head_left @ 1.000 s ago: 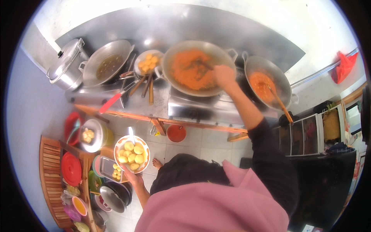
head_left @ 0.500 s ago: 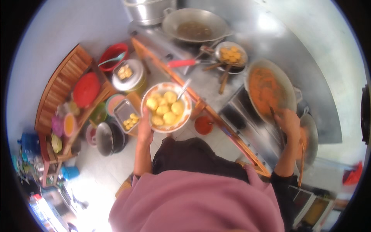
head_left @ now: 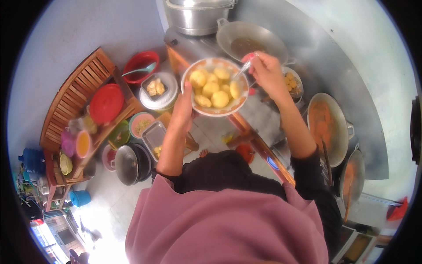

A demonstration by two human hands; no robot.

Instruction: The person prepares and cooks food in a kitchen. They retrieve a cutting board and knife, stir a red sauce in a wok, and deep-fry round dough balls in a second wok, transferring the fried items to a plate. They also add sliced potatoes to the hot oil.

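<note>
My left hand [head_left: 183, 105] grips the left edge of a white bowl [head_left: 215, 113] with an orange patterned rim, the thumb over the edge. Several rounded yellow lumps [head_left: 214, 89] lie in yellow liquid inside it; their kind is unclear. At the bowl's upper right, my right hand [head_left: 266, 72] is closed around the handle of a metal spoon [head_left: 244, 67], its lower end down in the bowl. Just beyond that hand is a wok [head_left: 274, 40] with brownish liquid. Partly behind my right forearm sits a strainer with golden fried pieces [head_left: 290, 82].
To the right are a wok [head_left: 339, 119] of orange sauce with a spatula [head_left: 327, 163] in it, and a second pan [head_left: 358, 174]. A wooden edge [head_left: 259, 147] runs along the counter. Left stand a lidded pot [head_left: 152, 102], a metal tray [head_left: 154, 132] and a slatted bench [head_left: 74, 94].
My right hand has left the spatula in the orange wok and moved up and left to the bowl's spoon. The bowl has shifted up and right in view, still in my left hand.
</note>
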